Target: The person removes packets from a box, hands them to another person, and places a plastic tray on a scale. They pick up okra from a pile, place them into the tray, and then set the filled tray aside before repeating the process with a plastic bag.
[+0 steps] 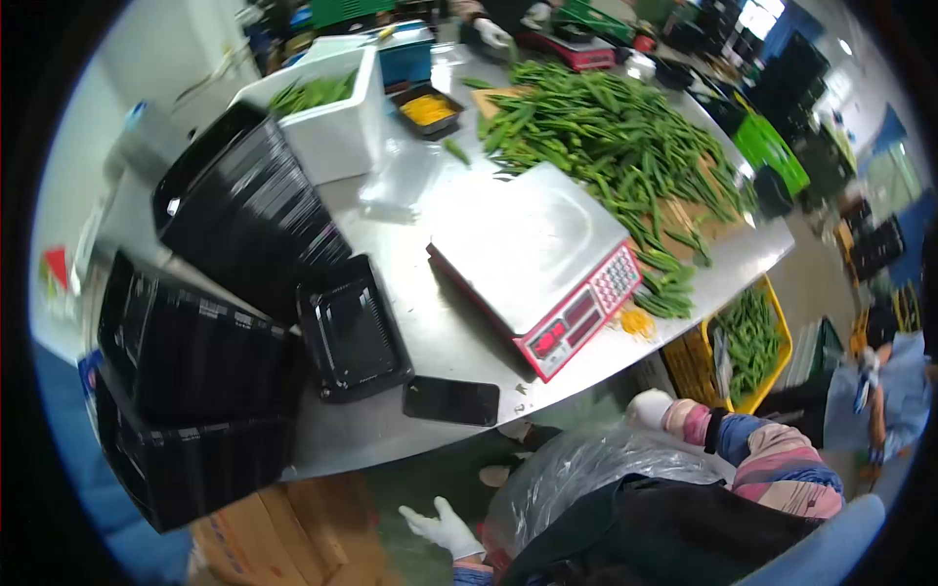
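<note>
My left hand (442, 527), in a white glove, is low in the view beyond the table's front edge, fingers apart and holding nothing. My right hand (649, 408), also gloved in white, is below the table's right front edge near a yellow crate (785, 342) of green pods; its fingers are not clearly visible. Above the hands, a red and white scale (532, 244) stands on the metal table (440, 352) with a bare plate. A black phone (451, 401) lies by the edge, beside a black tray (354, 327). Green pods (606, 127) are heaped behind the scale.
Stacks of black trays (244, 205) stand at the left. Behind them are a white foam box (337, 117) and a small tray of yellow bands (428, 109). Cardboard (293, 537) lies below the table. A co-worker's gloved hand (493, 34) is across the table; another person stands at the right.
</note>
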Demonstrator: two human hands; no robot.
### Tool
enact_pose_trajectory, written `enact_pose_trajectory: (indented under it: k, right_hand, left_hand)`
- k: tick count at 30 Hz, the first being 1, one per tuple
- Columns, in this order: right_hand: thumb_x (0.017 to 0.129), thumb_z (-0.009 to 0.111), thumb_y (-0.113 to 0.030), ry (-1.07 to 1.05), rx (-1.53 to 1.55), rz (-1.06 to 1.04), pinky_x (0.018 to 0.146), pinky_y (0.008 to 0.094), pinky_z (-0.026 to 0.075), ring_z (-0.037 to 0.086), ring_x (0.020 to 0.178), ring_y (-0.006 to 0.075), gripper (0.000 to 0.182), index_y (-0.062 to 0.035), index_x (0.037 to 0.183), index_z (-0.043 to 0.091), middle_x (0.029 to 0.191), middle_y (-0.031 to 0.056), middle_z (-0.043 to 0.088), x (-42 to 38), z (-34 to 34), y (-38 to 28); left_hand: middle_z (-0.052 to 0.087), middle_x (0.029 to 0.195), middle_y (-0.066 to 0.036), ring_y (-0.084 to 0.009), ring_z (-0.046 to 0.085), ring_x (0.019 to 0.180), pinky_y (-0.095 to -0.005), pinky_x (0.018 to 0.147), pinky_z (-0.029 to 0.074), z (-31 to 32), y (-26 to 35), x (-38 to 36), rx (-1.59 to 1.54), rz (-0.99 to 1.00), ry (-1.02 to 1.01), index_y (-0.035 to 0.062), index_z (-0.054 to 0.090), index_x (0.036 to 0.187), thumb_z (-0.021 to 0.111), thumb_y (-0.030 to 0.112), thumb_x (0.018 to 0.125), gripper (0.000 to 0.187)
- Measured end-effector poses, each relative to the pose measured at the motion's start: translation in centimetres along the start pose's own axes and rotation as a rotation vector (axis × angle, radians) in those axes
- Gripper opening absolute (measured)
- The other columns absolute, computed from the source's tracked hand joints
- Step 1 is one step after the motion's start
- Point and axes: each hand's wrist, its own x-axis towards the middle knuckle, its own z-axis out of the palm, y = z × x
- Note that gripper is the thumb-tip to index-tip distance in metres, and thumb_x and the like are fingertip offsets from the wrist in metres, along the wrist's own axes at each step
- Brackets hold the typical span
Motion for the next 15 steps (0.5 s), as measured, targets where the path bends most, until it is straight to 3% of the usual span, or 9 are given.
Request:
enact_pose_trajectory:
  k: [1, 3, 4, 7, 11, 15]
  right_hand:
    - [0.083, 0.066, -0.033, 0.018, 0.081, 0.116, 0.078, 0.0462, 0.055, 0.07, 0.084, 0.0382, 0.027, -0.0088, 0.086, 0.077, 0.085, 0.0173, 0.072, -1.5, -0.9, 0.4]
    - [0.084, 0.065, -0.034, 0.18, 0.332, 0.254, 0.083, 0.0456, 0.054, 0.068, 0.092, 0.036, 0.027, -0.0109, 0.092, 0.076, 0.096, 0.0139, 0.072, -3.6, -0.6, 2.2]
    - [0.084, 0.066, -0.031, 0.328, 0.395, 0.259, 0.082, 0.0457, 0.054, 0.068, 0.089, 0.0359, 0.025, -0.0099, 0.091, 0.076, 0.094, 0.0139, 0.072, -3.5, -0.9, 3.1]
    - [0.084, 0.069, -0.024, 0.749, 0.456, 0.214, 0.08, 0.0454, 0.052, 0.067, 0.084, 0.0342, 0.018, -0.0076, 0.087, 0.075, 0.088, 0.0133, 0.07, -4.3, -2.1, 4.5]
    - [0.083, 0.07, -0.023, 0.865, 0.432, 0.214, 0.08, 0.0434, 0.048, 0.064, 0.087, 0.0321, 0.017, -0.0066, 0.084, 0.073, 0.089, 0.0118, 0.069, -2.6, -6.0, 7.6]
    - [0.081, 0.072, -0.024, 0.725, 0.609, 0.081, 0.082, 0.0429, 0.049, 0.064, 0.091, 0.032, 0.017, -0.0073, 0.085, 0.072, 0.092, 0.0127, 0.067, 1.5, -7.2, 12.1]
  left_hand:
    - [0.035, 0.149, -0.024, -0.0306, 0.042, 0.135, -0.0396, 0.11, 0.038, -0.4, 0.6, -0.4, -0.035, 0.038, -0.11, -0.0043, 0.027, 0.152, 0.064, 0.008, 0.092, 0.071]
    - [0.048, 0.141, -0.019, -0.0243, 0.051, 0.124, -0.0356, 0.105, 0.043, 0.4, -1.9, 0.6, -0.475, 0.058, -0.41, -0.0078, 0.036, 0.147, 0.061, 0.007, 0.095, 0.06]
    - [0.06, 0.127, -0.014, -0.0176, 0.059, 0.108, -0.03, 0.095, 0.048, 2.2, -1.3, 0.8, -0.395, -0.013, -0.482, -0.009, 0.046, 0.14, 0.06, 0.006, 0.096, 0.048]
    - [0.064, 0.118, -0.011, -0.0131, 0.062, 0.098, -0.0263, 0.088, 0.05, 1.0, 5.5, -2.3, -0.328, -0.057, -0.683, -0.0078, 0.052, 0.134, 0.062, 0.007, 0.096, 0.043]
    - [0.065, 0.115, -0.008, -0.0105, 0.061, 0.095, -0.0242, 0.085, 0.049, 2.4, 11.0, -5.8, -0.327, 0.007, -0.692, -0.0067, 0.053, 0.134, 0.063, 0.009, 0.096, 0.042]
    - [0.064, 0.114, -0.007, -0.0103, 0.06, 0.094, -0.0239, 0.084, 0.049, 5.1, 16.9, -9.9, -0.322, -0.006, -0.566, -0.0065, 0.053, 0.134, 0.064, 0.01, 0.096, 0.043]
